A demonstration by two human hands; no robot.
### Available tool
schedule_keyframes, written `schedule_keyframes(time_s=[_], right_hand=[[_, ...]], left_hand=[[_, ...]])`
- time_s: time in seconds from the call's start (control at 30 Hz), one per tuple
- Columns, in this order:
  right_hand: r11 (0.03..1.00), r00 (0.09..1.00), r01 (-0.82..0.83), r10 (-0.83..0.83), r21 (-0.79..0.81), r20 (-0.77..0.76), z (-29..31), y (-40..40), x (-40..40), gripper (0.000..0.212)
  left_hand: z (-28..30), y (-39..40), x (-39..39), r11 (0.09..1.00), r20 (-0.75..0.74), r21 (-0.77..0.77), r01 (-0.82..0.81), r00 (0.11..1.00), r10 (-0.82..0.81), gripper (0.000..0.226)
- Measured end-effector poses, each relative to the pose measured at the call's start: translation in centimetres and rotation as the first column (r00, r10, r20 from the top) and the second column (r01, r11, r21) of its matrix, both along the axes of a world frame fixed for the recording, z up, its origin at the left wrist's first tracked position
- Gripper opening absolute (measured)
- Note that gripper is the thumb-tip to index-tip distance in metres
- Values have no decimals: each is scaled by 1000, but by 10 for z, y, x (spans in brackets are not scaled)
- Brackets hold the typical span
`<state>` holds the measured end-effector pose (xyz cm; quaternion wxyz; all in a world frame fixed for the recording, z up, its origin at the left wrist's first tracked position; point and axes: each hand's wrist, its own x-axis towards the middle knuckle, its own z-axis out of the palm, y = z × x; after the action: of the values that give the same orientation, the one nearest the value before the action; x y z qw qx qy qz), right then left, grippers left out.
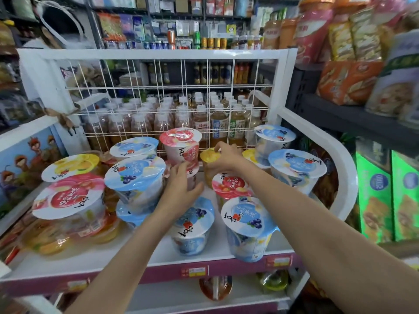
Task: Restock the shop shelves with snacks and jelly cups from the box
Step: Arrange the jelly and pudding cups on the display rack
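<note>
Several jelly cups with blue, pink and yellow lids crowd the white shelf (145, 252). My right hand (223, 155) grips the top of a yellow jelly cup (209, 164) at the back centre, next to the wire grid. My left hand (181, 186) reaches with spread fingers toward a pink-lidded cup (181, 143) stacked on another; its fingertips are close to the lower cup, and contact cannot be made out. A blue-lidded cup (248, 225) stands at the front right, another blue cup (192, 227) under my left wrist. The box is out of view.
A white wire grid (158, 91) backs the shelf, with bottled drinks (217, 123) behind it. A curved white rail (335, 155) bounds the right side. Green boxes (385, 196) and snack bags (349, 80) fill the right-hand shelves. A lower shelf (204, 295) holds more cups.
</note>
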<state>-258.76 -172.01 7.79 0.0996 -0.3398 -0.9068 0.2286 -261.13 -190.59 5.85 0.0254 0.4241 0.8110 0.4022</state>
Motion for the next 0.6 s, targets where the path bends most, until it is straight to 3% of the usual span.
schedule_keyframes(time_s=[0.13, 0.23, 0.43, 0.6], right_hand=[[991, 969, 114, -97, 63, -226, 41, -5, 4, 75], [986, 941, 112, -66, 123, -331, 90, -12, 39, 69], [964, 960, 94, -21, 250, -278, 157, -38, 156, 60], [933, 960, 189, -110, 306, -257, 161, -45, 222, 59]], left_hand=[[1, -3, 3, 995, 21, 82, 59, 998, -61, 61], [12, -3, 14, 982, 39, 128, 141, 988, -147, 67], [41, 33, 54, 929, -24, 83, 360, 933, -359, 80], [41, 78, 99, 830, -22, 75, 553, 833, -553, 90]])
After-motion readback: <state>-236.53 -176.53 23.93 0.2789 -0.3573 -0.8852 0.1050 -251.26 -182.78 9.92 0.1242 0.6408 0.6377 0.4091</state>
